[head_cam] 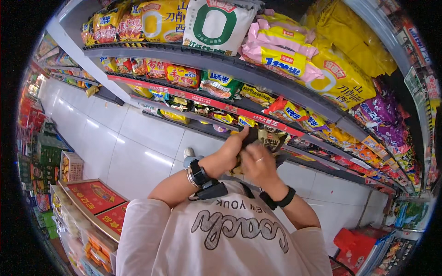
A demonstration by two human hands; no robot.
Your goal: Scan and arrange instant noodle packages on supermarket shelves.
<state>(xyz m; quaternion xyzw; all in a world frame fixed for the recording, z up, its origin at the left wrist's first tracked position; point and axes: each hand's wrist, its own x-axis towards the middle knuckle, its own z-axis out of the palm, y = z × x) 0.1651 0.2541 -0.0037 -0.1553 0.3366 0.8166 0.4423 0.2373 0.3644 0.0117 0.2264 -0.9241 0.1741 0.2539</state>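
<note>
My left hand [229, 151] grips a dark, glossy food packet [250, 135] near its edge, with the thumb pointing up along it. Close beside it, my right hand [257, 164] is blurred by motion and wears a ring; its fingers lie over the lower part of the packet, and whether they grip it cannot be told. A dark and gold noodle packet [272, 139] shows just beyond the right fingers. Both hands are in front of the lower shelves, below a red shelf strip [238, 111]. Part of what lies beneath the hands is hidden.
Shelves of bagged instant noodles curve across the front; a large white noodle bag [219, 27] and a yellow one [340, 77] stand on the upper shelf [145, 51]. At left are a display case with a red top [95, 195] and a plastic basket [71, 167]. A red bag [354, 245] lies lower right.
</note>
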